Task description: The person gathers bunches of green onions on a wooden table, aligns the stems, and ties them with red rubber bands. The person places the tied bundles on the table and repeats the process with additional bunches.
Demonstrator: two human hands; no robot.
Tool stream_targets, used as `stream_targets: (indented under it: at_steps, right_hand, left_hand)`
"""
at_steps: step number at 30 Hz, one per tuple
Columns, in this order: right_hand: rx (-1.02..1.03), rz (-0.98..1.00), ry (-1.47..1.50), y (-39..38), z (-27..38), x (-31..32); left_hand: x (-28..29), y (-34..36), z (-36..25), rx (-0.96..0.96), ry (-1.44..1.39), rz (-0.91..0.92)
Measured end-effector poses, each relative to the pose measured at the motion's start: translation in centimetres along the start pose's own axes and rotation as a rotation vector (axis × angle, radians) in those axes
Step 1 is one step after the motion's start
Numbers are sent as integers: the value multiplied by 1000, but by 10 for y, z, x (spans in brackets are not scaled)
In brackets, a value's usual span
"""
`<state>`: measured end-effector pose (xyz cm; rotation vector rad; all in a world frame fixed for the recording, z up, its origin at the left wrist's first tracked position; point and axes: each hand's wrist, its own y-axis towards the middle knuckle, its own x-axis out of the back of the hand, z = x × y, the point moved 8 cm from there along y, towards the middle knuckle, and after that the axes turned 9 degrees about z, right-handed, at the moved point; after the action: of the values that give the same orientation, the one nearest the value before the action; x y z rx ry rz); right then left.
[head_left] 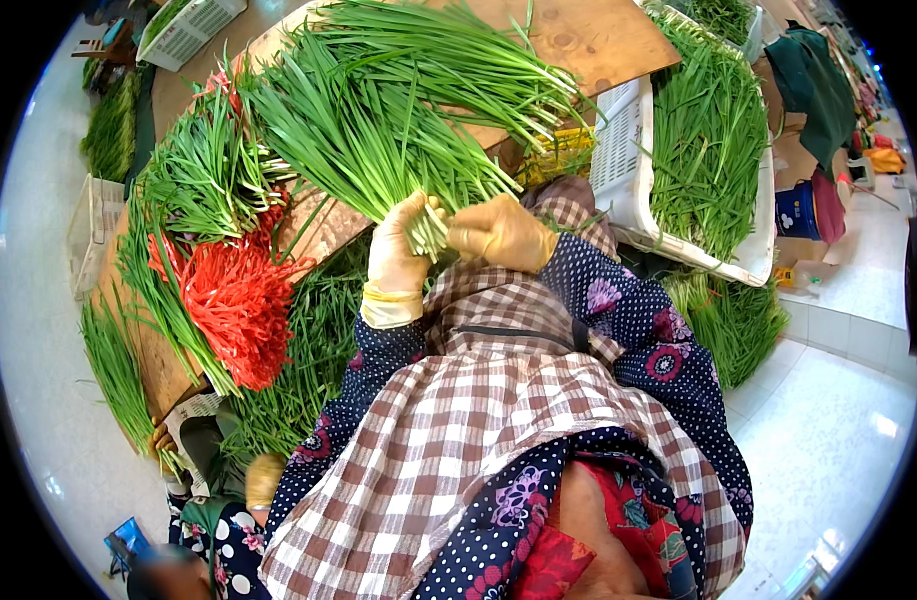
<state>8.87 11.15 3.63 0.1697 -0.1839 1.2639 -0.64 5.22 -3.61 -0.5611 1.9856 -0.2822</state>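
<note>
Green chives [448, 50], or long leafy stalks much like them, spread in a broad heap across the worktop at 12 o'clock, with a smaller bundle [363, 160] fanning from the person's grip toward 11 o'clock. Both hands wear pale yellow gloves and meet just above the centre: the left hand [394, 262], toward 11 o'clock, is wrapped around the bundle's lower stems, while the right hand [502, 236], toward 12, has its fingers drawn in close beside the pale stem ends [426, 236]; I cannot tell whether it pinches any. The step in hand seems to be gathering and tidying those ends; the next move appears to call for a steady left grip and light, precise right fingertips. Around this, a shiny pale floor [838, 430] shows from 3 to 5 o'clock and along the far left. The brown wooden worktop [608, 40] curves from 9 round to 1 o'clock. At 2 o'clock stands a white slatted crate [618, 135] full of green stalks. Between 7 and 8 o'clock is a co-worker in a dotted sleeve [240, 530]. A tuft of red ribbons [240, 315] lies at 9 o'clock; a small blue bucket [796, 210] sits between 2 and 3.
</note>
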Motion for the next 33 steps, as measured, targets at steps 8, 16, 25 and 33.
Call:
stream_targets:
  at_steps: [8, 16, 25, 33]
  right_hand:
    - [-344, -167, 341, 5, -20, 5]
    - [-123, -493, -541, 8, 13, 23]
    - [-112, -717, -690, 19, 9, 64]
    - [8, -275, -123, 0, 51, 48]
  left_hand:
    - [1, 0, 0, 11, 8, 33]
    - [11, 6, 5, 16, -93, 15]
    - [-4, -6, 0, 49, -264, 86]
    - [-9, -7, -3, 44, -271, 168]
